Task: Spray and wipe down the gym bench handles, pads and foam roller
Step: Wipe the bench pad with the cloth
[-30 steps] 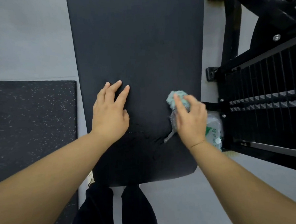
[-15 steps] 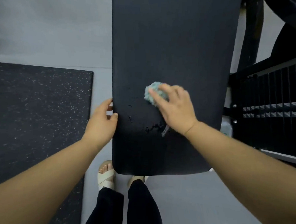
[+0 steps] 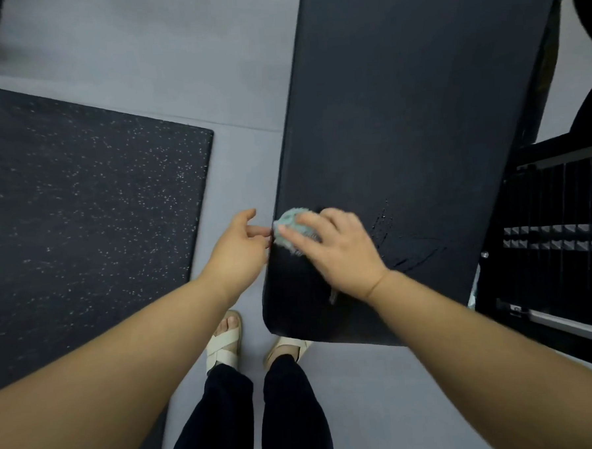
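The right hand (image 3: 337, 253) curls its grip over a bunched teal cloth (image 3: 289, 226), pressing it onto the bench pad (image 3: 419, 115) at its near left edge, likely to spread the spray. The left hand (image 3: 236, 251), fingers loosely apart, hangs just beside that edge, probably to steady.

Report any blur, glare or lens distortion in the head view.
Head view: motion blur smears the right hand and the cloth under it; the left hand is only slightly soft; wet streaks on the bench pad give a faint sheen, no strong glare; the wide-angle lens splays the pad's edges; lighting is even.
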The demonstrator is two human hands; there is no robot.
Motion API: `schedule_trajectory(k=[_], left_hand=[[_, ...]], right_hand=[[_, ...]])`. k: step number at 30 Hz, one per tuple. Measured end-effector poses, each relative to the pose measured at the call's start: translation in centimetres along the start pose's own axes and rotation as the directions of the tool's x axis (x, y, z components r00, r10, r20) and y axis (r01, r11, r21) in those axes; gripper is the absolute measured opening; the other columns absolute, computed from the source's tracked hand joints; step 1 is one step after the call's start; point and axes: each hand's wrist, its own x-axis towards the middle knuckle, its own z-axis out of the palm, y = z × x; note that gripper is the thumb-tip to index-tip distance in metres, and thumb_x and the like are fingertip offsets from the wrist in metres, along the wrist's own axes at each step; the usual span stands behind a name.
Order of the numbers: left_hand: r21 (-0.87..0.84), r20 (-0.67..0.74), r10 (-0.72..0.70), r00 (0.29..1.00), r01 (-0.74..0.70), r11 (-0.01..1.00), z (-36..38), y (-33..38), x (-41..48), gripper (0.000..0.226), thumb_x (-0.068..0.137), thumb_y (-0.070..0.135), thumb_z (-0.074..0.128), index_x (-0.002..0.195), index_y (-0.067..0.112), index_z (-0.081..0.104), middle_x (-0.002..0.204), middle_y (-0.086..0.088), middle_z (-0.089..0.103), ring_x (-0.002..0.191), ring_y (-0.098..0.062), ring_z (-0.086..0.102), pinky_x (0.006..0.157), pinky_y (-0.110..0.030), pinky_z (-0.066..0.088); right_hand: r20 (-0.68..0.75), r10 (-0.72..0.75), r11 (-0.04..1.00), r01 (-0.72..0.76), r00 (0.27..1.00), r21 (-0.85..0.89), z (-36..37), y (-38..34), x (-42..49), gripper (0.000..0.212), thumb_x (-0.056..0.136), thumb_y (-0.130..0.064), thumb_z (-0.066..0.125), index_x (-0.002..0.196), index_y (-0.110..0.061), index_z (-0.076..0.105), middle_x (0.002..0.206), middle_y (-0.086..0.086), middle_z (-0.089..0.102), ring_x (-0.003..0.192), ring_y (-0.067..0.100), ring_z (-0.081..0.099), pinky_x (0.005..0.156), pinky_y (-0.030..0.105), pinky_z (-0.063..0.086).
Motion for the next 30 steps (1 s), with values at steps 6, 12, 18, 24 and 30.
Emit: schedule_trajectory(k=[6,12,18,24,30], left_hand=[[-0.028,0.026,0.013,1.0,-0.013,1.0,-0.1,-0.3,-0.3,0.055,0.094,0.005,0.036,0.145,0.019,0.025,0.102,0.012,0.055,0.107,-0.017,0.057,0.101,-0.04,0.044],[-0.109,-0.005,0.024,1.0,-0.025,0.994,-0.2,0.2,-0.8,0.048,0.094,0.005,0.035,0.14,0.015,0.031,0.106,0.003,0.056,0.096,-0.016,0.059,0.094,-0.039,0.049],[0.245,0.002,0.168,0.986,-0.163,0.956,1.0,0.4,-2.1,0.019,0.092,0.011,0.041,0.1,0.022,0.052,0.113,0.002,0.04,0.078,-0.014,0.05,0.076,-0.029,0.045],[0.284,0.0,0.211,0.978,-0.202,0.937,1.8,-0.2,-2.8,0.04,0.093,0.012,0.042,0.132,0.02,0.042,0.132,0.002,0.033,0.1,-0.011,0.047,0.095,-0.038,0.047],[0.381,-0.126,0.346,0.93,-0.276,0.882,2.8,-0.3,-3.4,0.031,0.092,0.015,0.046,0.122,0.021,0.048,0.123,0.006,0.036,0.117,-0.016,0.044,0.1,-0.03,0.038]], right_hand=[[-0.249,0.666,0.717,-0.695,0.703,-0.046,-0.4,3.5,8.0,0.046,0.077,-0.01,0.056,0.123,-0.016,0.062,0.116,0.016,0.059,0.085,0.036,0.054,0.067,0.037,0.044],[-0.062,0.238,0.971,-0.24,0.969,-0.014,1.8,-5.3,1.0,0.048,0.079,-0.012,0.052,0.127,-0.022,0.056,0.122,0.004,0.04,0.093,0.029,0.04,0.069,0.038,0.039],[-0.095,0.482,0.859,-0.491,0.871,-0.144,-1.1,1.4,-5.9,0.051,0.081,-0.012,0.045,0.131,-0.023,0.045,0.123,0.011,0.043,0.096,0.034,0.041,0.077,0.044,0.043],[-0.351,0.886,0.347,-0.936,0.304,0.065,0.9,-1.4,1.7,0.045,0.086,-0.019,0.049,0.131,-0.016,0.055,0.124,0.016,0.055,0.096,0.037,0.049,0.078,0.042,0.042],[-0.089,0.285,0.956,-0.29,0.954,-0.05,1.2,-3.5,-4.0,0.056,0.079,-0.009,0.058,0.13,-0.025,0.043,0.121,0.004,0.039,0.095,0.029,0.041,0.074,0.04,0.037]])
